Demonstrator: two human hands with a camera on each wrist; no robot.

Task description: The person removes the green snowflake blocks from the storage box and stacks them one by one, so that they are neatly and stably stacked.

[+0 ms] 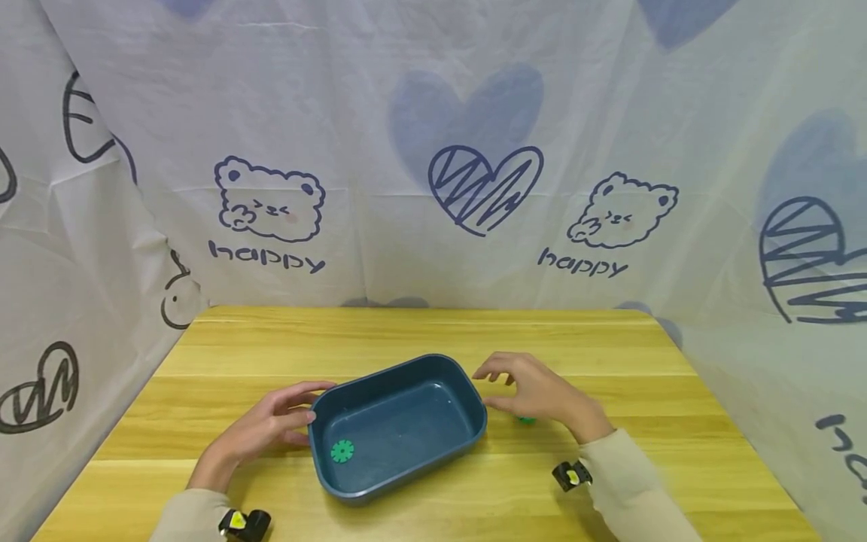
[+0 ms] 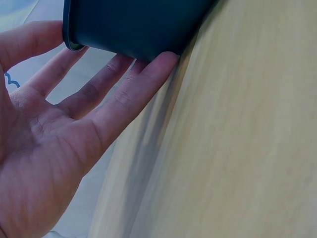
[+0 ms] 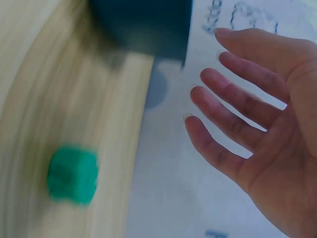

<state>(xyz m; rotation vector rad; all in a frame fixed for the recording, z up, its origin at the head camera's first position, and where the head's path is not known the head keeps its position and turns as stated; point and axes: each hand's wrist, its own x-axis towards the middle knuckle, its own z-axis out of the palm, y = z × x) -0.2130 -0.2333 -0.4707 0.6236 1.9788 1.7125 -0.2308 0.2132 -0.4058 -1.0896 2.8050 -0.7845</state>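
Observation:
A dark blue rectangular bin [image 1: 406,433] with rounded corners sits at a slant on the wooden table. Inside, toward its left end, lies a flat green notched disc [image 1: 342,451]. My left hand [image 1: 274,421] touches the bin's left end. In the left wrist view, the thumb tip meets the rim and the extended fingers [image 2: 124,94] rest along the outer wall. Close to the bin's right end is my right hand [image 1: 535,388], its fingers loosely bent and holding nothing. A green piece [image 3: 73,174], blurred in the right wrist view, lies on the table, mostly hidden under that hand in the head view.
The table [image 1: 582,339] has light wood grain. A white cloth [image 1: 379,150] with hearts and bears hangs behind it and along both sides. Each wrist wears a small black camera, the left camera [image 1: 245,525] and the right camera [image 1: 572,476].

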